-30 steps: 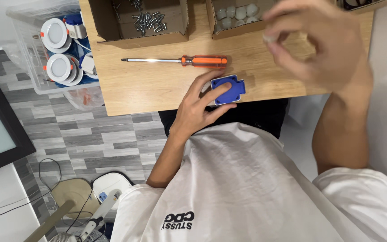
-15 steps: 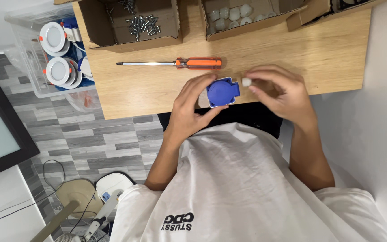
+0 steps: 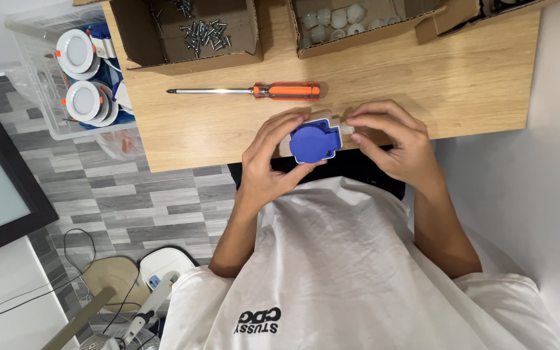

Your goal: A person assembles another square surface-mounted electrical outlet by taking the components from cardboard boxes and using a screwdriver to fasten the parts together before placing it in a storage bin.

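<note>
One blue socket (image 3: 314,140), round face up, sits pinched between left hand (image 3: 268,162) fingers; right hand (image 3: 393,141) fingertips press its side. One screwdriver (image 3: 244,91) beyond the fingers lies crosswise, tip leftward.

Wooden table (image 3: 487,78) bears screwdriver (image 3: 247,91); cardboard boxes (image 3: 189,39).

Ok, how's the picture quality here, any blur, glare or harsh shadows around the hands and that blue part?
Head view: sharp overall, the blue part and both hands, left hand and right hand, show no motion blur; lighting is even, with only soft shadows on the wooden table; mild glare on the white wall; the table edges bow slightly from wide-angle distortion.
</note>
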